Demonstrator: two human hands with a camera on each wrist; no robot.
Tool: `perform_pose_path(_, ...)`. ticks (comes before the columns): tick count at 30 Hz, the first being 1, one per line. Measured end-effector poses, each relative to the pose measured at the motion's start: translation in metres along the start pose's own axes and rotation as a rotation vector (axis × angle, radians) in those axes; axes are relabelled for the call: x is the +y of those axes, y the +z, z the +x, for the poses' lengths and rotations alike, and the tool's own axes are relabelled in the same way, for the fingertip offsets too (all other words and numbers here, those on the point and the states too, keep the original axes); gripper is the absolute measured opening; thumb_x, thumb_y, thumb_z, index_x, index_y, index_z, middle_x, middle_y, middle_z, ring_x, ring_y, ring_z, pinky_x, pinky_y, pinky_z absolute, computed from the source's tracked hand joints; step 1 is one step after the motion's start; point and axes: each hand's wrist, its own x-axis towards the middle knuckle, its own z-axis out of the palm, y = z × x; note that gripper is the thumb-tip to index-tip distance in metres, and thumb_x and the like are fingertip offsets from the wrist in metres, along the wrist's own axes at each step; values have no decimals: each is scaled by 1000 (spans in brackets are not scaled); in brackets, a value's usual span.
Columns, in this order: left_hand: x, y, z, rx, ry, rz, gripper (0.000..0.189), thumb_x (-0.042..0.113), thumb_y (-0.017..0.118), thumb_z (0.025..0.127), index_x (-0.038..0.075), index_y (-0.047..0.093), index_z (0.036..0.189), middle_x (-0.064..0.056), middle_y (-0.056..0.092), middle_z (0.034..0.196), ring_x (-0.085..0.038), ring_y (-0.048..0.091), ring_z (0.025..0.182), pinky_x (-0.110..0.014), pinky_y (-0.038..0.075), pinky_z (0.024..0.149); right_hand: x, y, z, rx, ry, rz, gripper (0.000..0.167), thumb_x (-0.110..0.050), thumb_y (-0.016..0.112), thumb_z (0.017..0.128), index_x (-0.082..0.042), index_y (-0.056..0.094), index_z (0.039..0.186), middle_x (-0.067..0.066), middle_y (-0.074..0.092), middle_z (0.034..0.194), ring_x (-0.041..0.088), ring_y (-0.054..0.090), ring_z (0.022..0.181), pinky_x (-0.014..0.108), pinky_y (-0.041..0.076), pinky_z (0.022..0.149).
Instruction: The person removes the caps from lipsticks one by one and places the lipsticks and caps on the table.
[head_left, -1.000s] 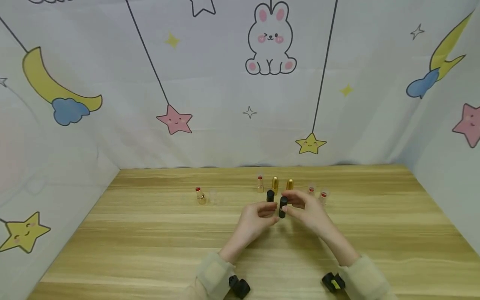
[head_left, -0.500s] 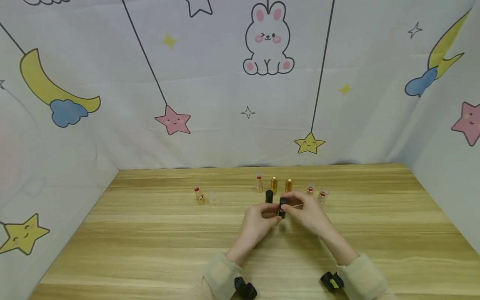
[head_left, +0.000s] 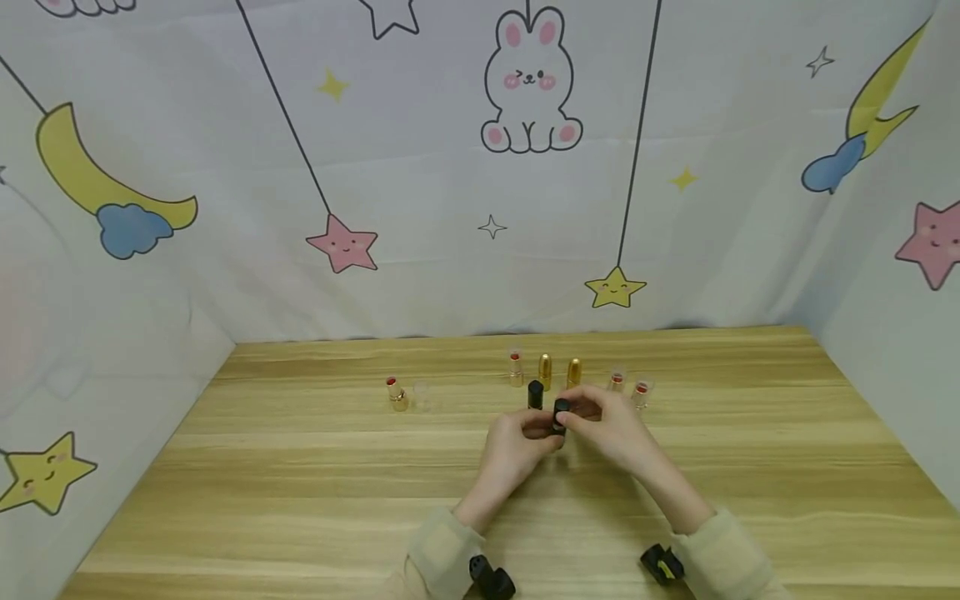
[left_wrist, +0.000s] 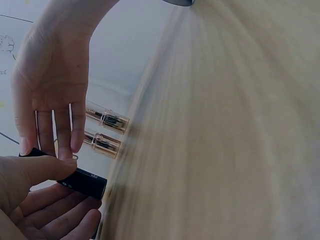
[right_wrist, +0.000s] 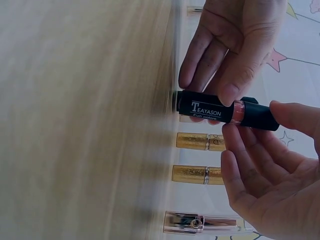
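Note:
Both hands meet on one black lipstick (head_left: 560,408), lettered "TEAYASON" with a reddish band near its upper end in the right wrist view. My left hand (head_left: 512,446) pinches its lower body between thumb and fingers. At the top end, my right hand (head_left: 613,423) pinches the black cap (right_wrist: 260,116) with thumb and fingertips. The tube is nearly upright in the head view, close to the table; whether its base touches the wood I cannot tell. Just behind the left fingers stands another black lipstick (head_left: 535,394), partly hidden.
Two gold lipsticks (head_left: 545,372) stand behind the hands. A clear-capped lipstick (head_left: 516,368) is to their left, two more (head_left: 641,395) to the right. Further left, an uncapped red lipstick (head_left: 397,395) stands beside a clear cap (head_left: 422,396). A patterned curtain (head_left: 420,167) borders the table.
My left hand has shifted a little right, closing in around the lower part of the black lipstick. Less of the tube shows between the hands. The right hand keeps its pinch; the head view shifts slightly.

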Motion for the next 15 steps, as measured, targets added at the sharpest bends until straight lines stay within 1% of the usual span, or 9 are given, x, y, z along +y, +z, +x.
perform_pose_path(10,2,0,-1,10,11,-1,26,11,76,81,4,72,106,-13,74,99,-20,73,89,-23,58,73,-2,-1,-2,-2,8,24,28,-18,64,92,-4,65,115,12,70,105,20,67,91,30,54,77)
perform_pose_path(15,3,-2,-2,9,12,-4,25,12,75,82,4,73,104,-13,74,98,-22,73,88,-25,58,73,-3,-2,-3,0,7,38,29,-21,64,93,-4,64,116,13,70,107,20,67,93,29,54,77)
